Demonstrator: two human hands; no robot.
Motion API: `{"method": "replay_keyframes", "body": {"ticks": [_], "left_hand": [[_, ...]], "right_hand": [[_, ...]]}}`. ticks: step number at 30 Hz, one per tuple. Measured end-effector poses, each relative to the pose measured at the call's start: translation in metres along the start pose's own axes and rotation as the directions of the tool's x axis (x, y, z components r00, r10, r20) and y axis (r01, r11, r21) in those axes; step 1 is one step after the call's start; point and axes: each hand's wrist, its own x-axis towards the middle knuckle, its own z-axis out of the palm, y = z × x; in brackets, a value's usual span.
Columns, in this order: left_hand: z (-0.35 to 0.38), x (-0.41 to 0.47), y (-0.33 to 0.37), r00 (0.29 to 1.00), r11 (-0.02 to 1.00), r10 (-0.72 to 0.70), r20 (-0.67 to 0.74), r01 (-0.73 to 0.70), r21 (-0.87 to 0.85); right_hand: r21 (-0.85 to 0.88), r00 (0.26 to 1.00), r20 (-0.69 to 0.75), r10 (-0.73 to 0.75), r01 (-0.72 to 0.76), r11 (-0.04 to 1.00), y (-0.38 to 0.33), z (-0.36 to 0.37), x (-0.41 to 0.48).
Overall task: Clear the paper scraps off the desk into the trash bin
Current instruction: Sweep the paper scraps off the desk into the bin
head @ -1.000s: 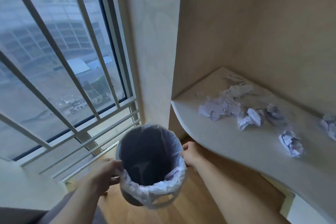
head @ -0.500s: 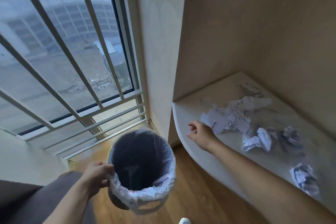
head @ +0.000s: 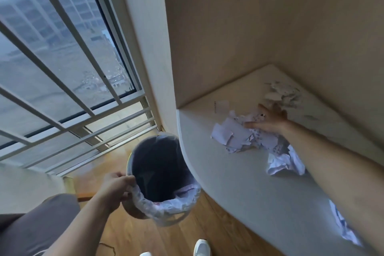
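Observation:
A round trash bin [head: 187, 211] lined with a clear plastic bag hangs just below the desk's curved left edge, its far rim tucked under that edge. My left hand [head: 116, 186] grips the bin's near rim. My right hand [head: 270, 119] lies flat with fingers spread on a pile of torn white paper scraps [head: 234, 136] on the pale desk [head: 239, 183]. A crumpled paper ball [head: 282, 161] lies nearer me beside my forearm. Another crumpled piece [head: 342, 228] shows at the desk's near right, partly hidden by my arm.
Small torn bits [head: 284, 93] and a square slip [head: 222, 106] lie near the desk's back corner, where wood-panelled walls meet. A barred window [head: 62, 58] fills the left. Wooden floor, my grey trouser leg [head: 31, 228] and white shoes [head: 201, 247] are below.
My right hand left the bin's rim, reached over the desk and landed on the scrap pile. The bin, held by my left hand alone, moved right under the desk edge.

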Motion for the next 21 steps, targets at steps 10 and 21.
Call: {"method": "replay_keyframes", "body": {"ticks": [10, 21], "left_hand": [[0.021, -0.004, 0.011, 0.999, 1.000, 0.012, 0.040, -0.012, -0.015], [0.012, -0.034, 0.020, 0.999, 0.999, 0.048, 0.024, -0.048, -0.012]], "right_hand": [[-0.061, 0.991, 0.003, -0.136, 0.136, 0.989, -0.003, 0.055, -0.017], [-0.073, 0.910, -0.128, -0.393, 0.387, 0.919, -0.099, 0.125, -0.077]]}}
